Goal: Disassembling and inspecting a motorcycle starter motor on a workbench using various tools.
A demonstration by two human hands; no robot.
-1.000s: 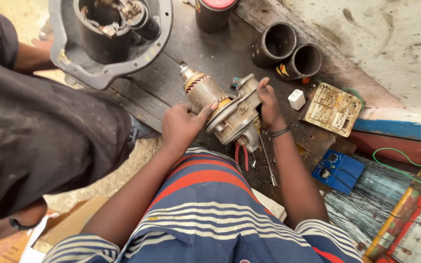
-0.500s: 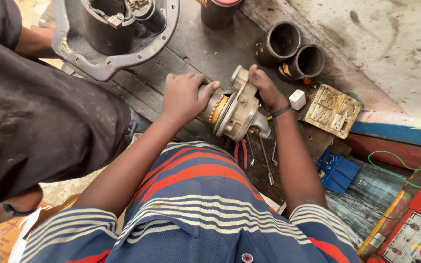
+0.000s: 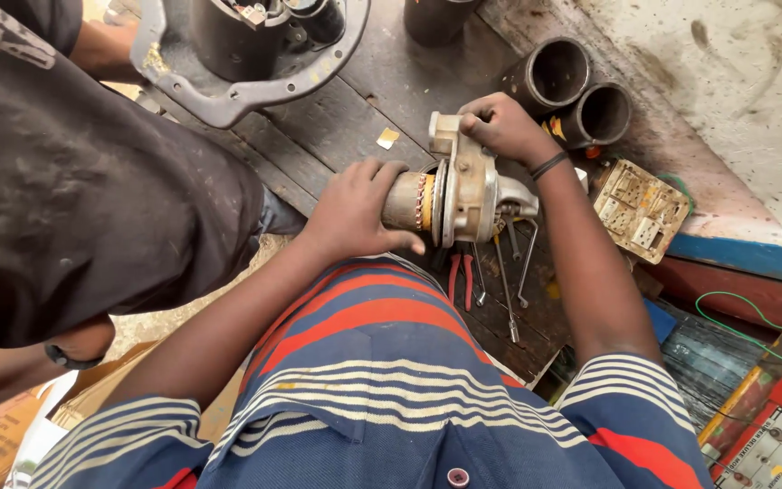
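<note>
I hold a dirty metal starter motor over a dark wooden workbench. My left hand wraps around its cylindrical armature end, where copper windings show. At the other end, my right hand grips the top of the cast metal housing. The motor lies roughly level, just above my striped shirt.
Red-handled pliers and spanners lie under the motor. Two black cylinders lie at the back right, next to a yellowed plastic part. A large grey housing sits at the back left. Another person in a dark shirt stands at left.
The motor has been turned from tilted to roughly level, and my left hand has slid onto the armature end. My right hand moved up onto the housing top.
</note>
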